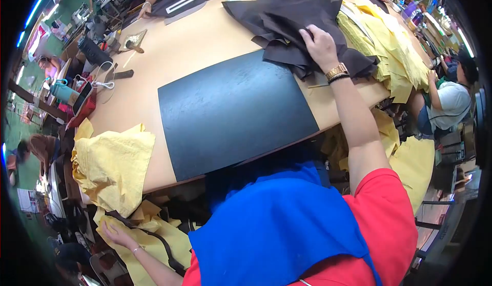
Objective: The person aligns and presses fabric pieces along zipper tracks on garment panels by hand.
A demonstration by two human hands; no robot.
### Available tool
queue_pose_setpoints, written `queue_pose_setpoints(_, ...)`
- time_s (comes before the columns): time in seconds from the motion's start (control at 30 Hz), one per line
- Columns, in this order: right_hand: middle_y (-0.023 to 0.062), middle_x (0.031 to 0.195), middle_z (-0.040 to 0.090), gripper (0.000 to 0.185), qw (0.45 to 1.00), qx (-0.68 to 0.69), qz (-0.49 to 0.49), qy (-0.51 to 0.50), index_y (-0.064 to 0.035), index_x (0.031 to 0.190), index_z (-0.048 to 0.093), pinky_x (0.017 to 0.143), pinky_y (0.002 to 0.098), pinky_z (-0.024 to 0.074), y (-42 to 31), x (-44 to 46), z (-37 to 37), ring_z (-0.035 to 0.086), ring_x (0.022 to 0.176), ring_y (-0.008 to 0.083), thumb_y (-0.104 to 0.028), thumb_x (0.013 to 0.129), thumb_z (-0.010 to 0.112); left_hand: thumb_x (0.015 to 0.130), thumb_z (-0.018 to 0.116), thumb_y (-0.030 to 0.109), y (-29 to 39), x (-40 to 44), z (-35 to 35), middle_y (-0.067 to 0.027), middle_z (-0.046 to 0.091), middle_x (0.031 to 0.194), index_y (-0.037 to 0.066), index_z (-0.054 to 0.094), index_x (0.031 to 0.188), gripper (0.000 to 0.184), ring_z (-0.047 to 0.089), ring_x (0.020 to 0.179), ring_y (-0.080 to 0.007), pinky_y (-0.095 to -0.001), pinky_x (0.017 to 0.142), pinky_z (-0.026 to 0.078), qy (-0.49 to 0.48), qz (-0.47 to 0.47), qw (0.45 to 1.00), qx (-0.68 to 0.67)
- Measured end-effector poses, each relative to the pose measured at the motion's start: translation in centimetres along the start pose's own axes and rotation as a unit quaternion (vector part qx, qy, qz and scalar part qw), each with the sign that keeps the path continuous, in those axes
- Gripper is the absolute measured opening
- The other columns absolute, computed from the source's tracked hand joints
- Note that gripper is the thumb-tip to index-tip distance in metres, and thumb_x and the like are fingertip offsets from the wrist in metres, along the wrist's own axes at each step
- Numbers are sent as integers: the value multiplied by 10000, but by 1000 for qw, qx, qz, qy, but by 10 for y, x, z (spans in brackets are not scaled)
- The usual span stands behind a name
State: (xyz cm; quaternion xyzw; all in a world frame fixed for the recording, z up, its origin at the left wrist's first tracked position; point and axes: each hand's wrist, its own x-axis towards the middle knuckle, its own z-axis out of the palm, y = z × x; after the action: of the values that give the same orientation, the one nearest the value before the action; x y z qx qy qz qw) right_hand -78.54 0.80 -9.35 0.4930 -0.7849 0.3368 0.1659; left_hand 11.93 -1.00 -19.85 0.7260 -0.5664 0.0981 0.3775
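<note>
Basically, the wooden-topped work table point(205, 40) was covered at its near edge by a flat black mat point(236, 111), long side set crosswise before the body. At the mat's far right corner, a loose heap of dark brown fabric pieces point(287, 22) was seen, partly lapped over it. The heap was stretched from far left to near right, slantwise to the mat, so the bare mat was placed nearer the body and to the left of the grip. By the heap's right side, a yellow fabric stack point(400, 45) was piled; another yellow bundle point(115, 168) was draped over the table's near left corner.

The heap was reached by the right hand point(320, 45), clearly the nearer one, fingers bent over the dark cloth; whether it was pinched or only touched could not be told. The left hand point(119, 236) was held low, well apart from the heap, against yellow material below the bundle; its grasp could not be made out. A gold watch point(336, 71) was worn on the right wrist.
</note>
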Motion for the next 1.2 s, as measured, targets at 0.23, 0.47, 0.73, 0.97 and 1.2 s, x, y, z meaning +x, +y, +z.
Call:
queue_pose_setpoints(0.23,105,878,724,366,981,129,-104,-100,-97,941,679,942,519,496,-83,-31,-17,684,899,353,-454,992,619,1013,602,46,233,-18,64,-135,620,1365,3,618,1305,295,561,1290,-292,-409,1154,383,-123,189,956,-186)
queue_pose_setpoints(0.47,269,1458,552,730,963,-101,240,-73,-38,1423,570,1147,506,411,89,5,16,516,1368,427,-602,961,533,929,726,222,382,-103,89,-77,648,1337,141,700,1236,318,551,1342,-287,-580,1213,224,-322,322,844,-282)
queue_pose_setpoints(0.73,238,1173,731,531,924,-65,301,-225,-9,1105,766,1002,442,523,210,-6,8,696,1126,383,-475,855,722,906,745,351,389,-117,95,-64,622,1380,166,705,1236,381,521,1378,-293,-635,1166,288,-329,345,865,-158)
queue_pose_setpoints(0.97,194,981,748,394,973,58,70,210,-24,1088,744,846,384,547,66,63,-32,720,890,338,-392,1019,622,931,726,309,395,-111,91,-72,643,1352,159,714,1220,326,537,1359,-301,-625,1166,289,-348,330,859,-181)
queue_pose_setpoints(1.2,68,790,614,89,903,-46,-426,-44,-133,816,666,878,582,538,-149,-48,-3,648,774,257,-209,827,621,918,735,184,415,-113,79,-81,628,1382,160,711,1234,319,520,1383,-296,-598,1185,275,-251,386,843,-278)
